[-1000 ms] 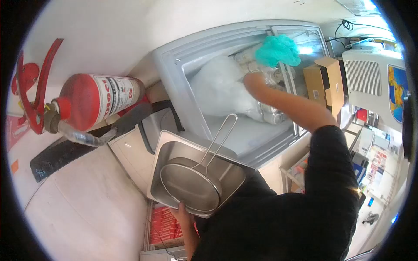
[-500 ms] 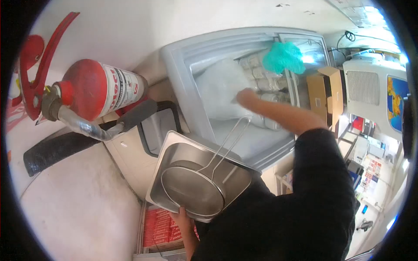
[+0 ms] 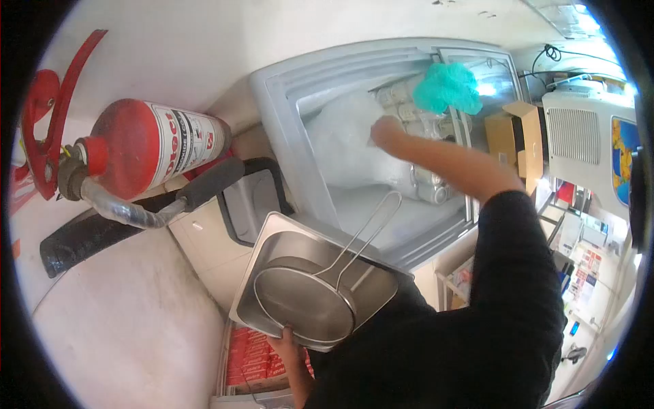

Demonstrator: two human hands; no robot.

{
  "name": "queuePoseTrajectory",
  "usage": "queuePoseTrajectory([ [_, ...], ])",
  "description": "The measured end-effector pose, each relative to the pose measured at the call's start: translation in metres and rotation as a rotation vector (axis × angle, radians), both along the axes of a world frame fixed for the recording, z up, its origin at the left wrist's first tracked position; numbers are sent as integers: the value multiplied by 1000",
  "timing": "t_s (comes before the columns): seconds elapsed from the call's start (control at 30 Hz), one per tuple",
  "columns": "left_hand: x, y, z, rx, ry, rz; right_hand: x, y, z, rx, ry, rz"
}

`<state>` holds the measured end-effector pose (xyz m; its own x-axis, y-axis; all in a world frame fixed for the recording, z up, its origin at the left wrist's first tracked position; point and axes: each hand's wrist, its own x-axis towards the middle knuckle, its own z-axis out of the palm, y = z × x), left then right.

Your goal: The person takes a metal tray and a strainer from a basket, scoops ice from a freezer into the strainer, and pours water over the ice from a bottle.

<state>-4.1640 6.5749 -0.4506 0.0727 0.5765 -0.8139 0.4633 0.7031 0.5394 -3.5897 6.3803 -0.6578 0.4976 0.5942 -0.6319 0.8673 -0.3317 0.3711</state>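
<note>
Just beyond our left hand [image 3: 288,346], thumb on the near rim and other fingers hidden, spread unclear, sits the steel pan [image 3: 381,294], tilted; the grip probably steadies both it and the strainer [image 3: 303,303] nested inside, handle over the far side. Ahead of it, our right hand [image 3: 388,131] is curled at the cloudy plastic bag [image 3: 351,136] in the freezer [image 3: 274,95]; can't tell if it's pinching.

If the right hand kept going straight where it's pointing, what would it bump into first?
The right hand would probably meet the cloudy plastic bag in the freezer first. It might be touching it already; the depth is hard to tell.
</note>
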Motion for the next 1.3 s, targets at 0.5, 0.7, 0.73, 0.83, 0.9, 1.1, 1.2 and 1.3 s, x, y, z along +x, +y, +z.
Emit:
queuePoseTrajectory([
  [0.5,-14,0,-6,79,13,-198,-13,-46,112,-161,30,-189],
  [0.7,37,6,31,90,-96,-118,-59,-65,250,208,458,-626],
  [0.73,38,8,34,123,-73,-150,-72,-77,276,284,578,-718],
  [0.83,58,15,51,183,-78,-284,-121,-145,321,541,585,-827],
  [0.9,89,14,66,174,-161,-372,-154,-197,351,726,529,-888],
  [1.1,217,-39,110,151,-494,-584,-235,-335,471,887,458,-1445],
  [1.2,296,-84,128,236,-543,-651,-272,-401,501,1041,347,-1510],
  [1.3,385,-153,173,135,-525,-752,-293,-439,524,1097,241,-1626],
])
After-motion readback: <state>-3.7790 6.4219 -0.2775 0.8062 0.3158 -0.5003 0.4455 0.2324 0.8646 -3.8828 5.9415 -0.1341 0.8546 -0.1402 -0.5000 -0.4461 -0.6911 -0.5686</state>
